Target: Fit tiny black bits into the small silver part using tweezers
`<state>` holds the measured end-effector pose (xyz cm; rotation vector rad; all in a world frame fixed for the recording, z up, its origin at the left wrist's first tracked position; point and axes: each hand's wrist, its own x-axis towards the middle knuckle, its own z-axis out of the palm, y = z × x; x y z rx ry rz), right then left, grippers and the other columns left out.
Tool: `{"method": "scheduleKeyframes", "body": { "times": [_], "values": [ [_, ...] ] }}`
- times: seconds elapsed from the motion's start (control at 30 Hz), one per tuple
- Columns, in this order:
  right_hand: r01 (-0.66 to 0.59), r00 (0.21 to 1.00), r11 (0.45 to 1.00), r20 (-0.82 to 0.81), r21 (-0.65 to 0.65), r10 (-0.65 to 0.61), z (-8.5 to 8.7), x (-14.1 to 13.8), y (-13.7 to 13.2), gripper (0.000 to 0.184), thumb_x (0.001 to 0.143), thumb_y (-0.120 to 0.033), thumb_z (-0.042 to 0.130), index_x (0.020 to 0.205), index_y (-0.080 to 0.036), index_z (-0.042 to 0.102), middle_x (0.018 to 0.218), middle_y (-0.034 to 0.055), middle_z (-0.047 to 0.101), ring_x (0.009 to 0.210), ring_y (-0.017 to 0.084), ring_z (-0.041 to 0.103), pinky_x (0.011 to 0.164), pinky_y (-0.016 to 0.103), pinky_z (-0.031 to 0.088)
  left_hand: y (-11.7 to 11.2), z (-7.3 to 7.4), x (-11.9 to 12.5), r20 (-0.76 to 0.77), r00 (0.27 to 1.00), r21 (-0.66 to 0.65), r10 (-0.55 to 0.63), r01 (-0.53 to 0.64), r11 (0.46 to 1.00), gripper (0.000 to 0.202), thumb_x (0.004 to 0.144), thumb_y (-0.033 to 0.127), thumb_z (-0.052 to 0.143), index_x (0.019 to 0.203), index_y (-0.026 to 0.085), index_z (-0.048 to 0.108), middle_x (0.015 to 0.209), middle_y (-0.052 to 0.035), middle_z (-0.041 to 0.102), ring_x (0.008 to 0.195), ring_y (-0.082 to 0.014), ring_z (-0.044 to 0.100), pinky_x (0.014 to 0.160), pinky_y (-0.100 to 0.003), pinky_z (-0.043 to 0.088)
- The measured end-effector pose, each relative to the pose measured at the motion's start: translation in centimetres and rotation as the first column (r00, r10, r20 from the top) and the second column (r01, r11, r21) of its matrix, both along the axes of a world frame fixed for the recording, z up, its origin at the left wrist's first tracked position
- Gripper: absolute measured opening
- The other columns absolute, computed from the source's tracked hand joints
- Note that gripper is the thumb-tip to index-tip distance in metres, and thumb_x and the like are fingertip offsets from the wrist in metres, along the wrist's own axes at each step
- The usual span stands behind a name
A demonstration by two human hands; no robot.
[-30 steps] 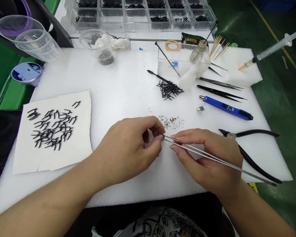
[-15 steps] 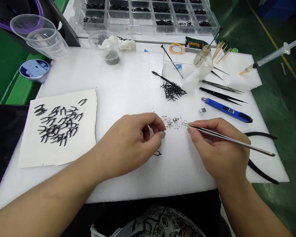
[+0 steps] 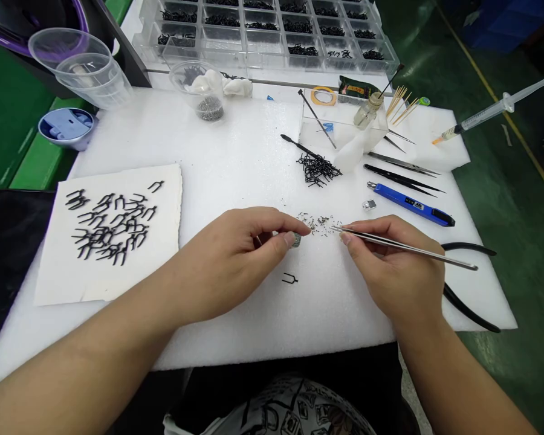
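Between the thumb and forefinger of my left hand point(image 3: 236, 266) is a small grey-green block point(image 3: 296, 240), mostly hidden by the fingers. My right hand point(image 3: 394, 266) is closed on silver tweezers point(image 3: 408, 245), their tips pointing left. Those tips reach the right side of a scatter of tiny metal pieces point(image 3: 320, 225) on the white foam sheet point(image 3: 236, 344). Below my left fingertips lies one black fork-shaped piece point(image 3: 290, 278). Many similar black pieces point(image 3: 111, 226) rest on a cream card point(image 3: 54, 278) at the left. A heap of black pieces point(image 3: 317, 170) sits farther back.
At the right lie a blue utility knife point(image 3: 410, 204), black tweezers point(image 3: 403, 179), black-handled pliers point(image 3: 469, 309) and a syringe point(image 3: 485, 116). A compartment box point(image 3: 265, 42) of black parts stands at the back. Clear plastic cups point(image 3: 88, 75) are at the back left.
My left forefinger has straightened and the grey-green block shows more. The fork-shaped piece below is now fully uncovered. The tweezers' rear end has swung slightly; the view has shifted a little.
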<state>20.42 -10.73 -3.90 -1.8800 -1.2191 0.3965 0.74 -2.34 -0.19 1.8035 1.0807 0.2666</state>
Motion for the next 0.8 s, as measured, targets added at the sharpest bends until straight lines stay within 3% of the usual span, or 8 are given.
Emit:
{"method": "scheduleKeyframes", "body": {
  "times": [0.3,0.53,0.67,0.8],
  "values": [
    [-0.035,0.999,0.999,0.038,0.033,0.033,-0.21,0.20,0.03,0.007,0.076,-0.023,0.078,0.082,-0.023,0.075,0.080,0.0001,0.079,0.068,0.019,0.075,0.062,0.030,0.061,0.24,-0.12,-0.23,-0.035,0.998,-0.032,-0.054,0.053,0.998,0.023,0.093,0.038,0.055,0.102,0.029,0.073,0.089,0.0017,0.074,0.077,-0.0167,0.064,0.064,-0.028,0.048],
    [-0.032,0.999,0.999,0.032,0.024,0.031,0.05,-0.07,0.10,0.005,0.076,-0.021,0.078,0.080,-0.023,0.075,0.078,-0.0006,0.078,0.067,0.018,0.075,0.060,0.027,0.060,0.28,-0.41,-0.36,-0.035,0.997,-0.055,-0.074,0.072,0.996,0.020,0.092,0.043,0.059,0.101,0.032,0.072,0.065,0.0054,0.064,0.060,-0.0127,0.058,0.055,-0.025,0.046],
    [-0.022,0.999,1.000,0.041,0.008,0.021,0.19,-0.17,0.18,0.006,0.075,-0.020,0.079,0.078,-0.023,0.074,0.076,-0.0019,0.078,0.065,0.017,0.073,0.060,0.027,0.059,0.20,-0.59,-0.47,-0.009,0.997,-0.062,-0.078,0.077,0.995,0.020,0.092,0.045,0.059,0.099,0.031,0.072,0.074,0.0051,0.069,0.066,-0.0120,0.060,0.058,-0.023,0.047],
    [-0.008,1.000,1.000,0.005,0.026,0.008,0.03,-0.08,0.09,0.006,0.075,-0.020,0.079,0.078,-0.023,0.075,0.077,-0.0007,0.078,0.067,0.018,0.074,0.060,0.029,0.059,0.10,-0.77,-0.20,-0.005,0.999,-0.071,-0.050,0.050,0.996,0.016,0.089,0.041,0.065,0.095,0.029,0.072,0.069,0.0058,0.067,0.062,-0.0108,0.059,0.056,-0.022,0.046]
  ]
}}
